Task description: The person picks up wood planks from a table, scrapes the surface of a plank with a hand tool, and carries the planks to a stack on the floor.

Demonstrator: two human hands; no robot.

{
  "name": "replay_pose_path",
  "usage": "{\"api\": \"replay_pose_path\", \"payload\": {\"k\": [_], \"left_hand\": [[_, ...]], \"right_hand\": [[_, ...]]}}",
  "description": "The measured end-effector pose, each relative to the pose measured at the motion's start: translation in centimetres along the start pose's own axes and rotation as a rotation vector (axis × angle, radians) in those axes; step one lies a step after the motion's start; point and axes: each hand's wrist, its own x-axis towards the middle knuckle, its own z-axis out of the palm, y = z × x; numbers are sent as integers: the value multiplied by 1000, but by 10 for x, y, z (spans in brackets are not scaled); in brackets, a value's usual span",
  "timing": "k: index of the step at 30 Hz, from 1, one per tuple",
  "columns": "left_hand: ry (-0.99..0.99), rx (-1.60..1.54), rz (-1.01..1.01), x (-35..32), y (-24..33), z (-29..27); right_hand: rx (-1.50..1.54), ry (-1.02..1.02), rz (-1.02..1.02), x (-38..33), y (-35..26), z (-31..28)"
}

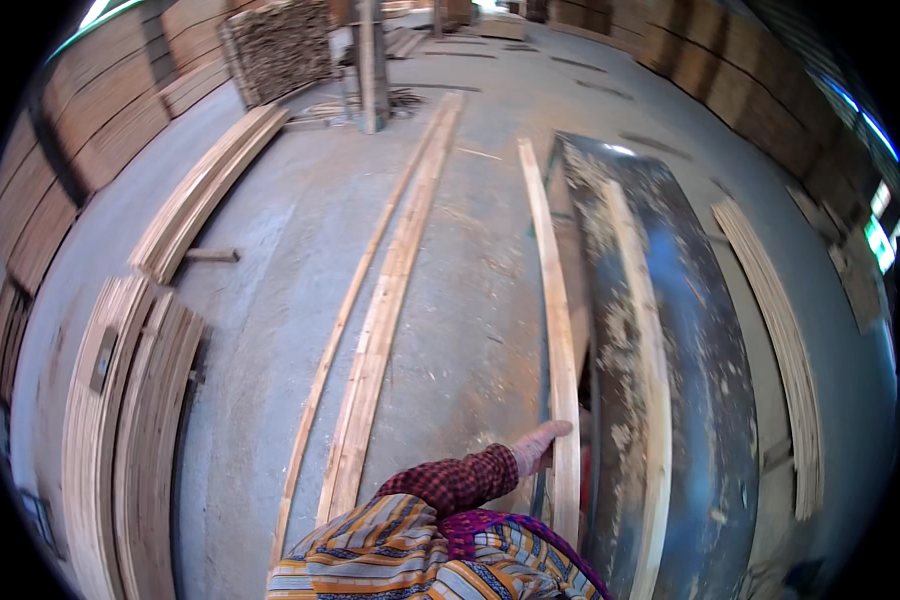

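Observation:
A long, pale wooden plank (pixel 553 290) runs away from me along the left side of a dark-topped table (pixel 705 330). My left hand (pixel 540 447), below a red-and-black checked sleeve, grips the plank's left edge near my body. Its fingers lie partly hidden behind the wood. On the table rests another long plank (pixel 638 300), roughly parallel to the first, with wood shavings (pixel 620 340) scattered around it. My right hand does not show.
Several long boards (pixel 400 260) lie on the floor at my left. Farther left are board stacks (pixel 95 430) and another stack (pixel 215 180). A pile of narrow boards (pixel 775 350) lies beyond the table's right side. A post (pixel 370 75) stands ahead; large wood stacks (pixel 715 45) line the walls.

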Motion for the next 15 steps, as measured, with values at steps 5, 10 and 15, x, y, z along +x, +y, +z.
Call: {"api": "replay_pose_path", "payload": {"k": [5,10,15], "left_hand": [[72,65,62,-19,118,-84],[159,-28,179,-45,224,-149],[295,-155,271,-22,328,-246]], "right_hand": [[-145,-72,-131,43,-164,52],[-227,-151,-186,85,-284,93],[-270,-195,-148,147,-365,129]]}}
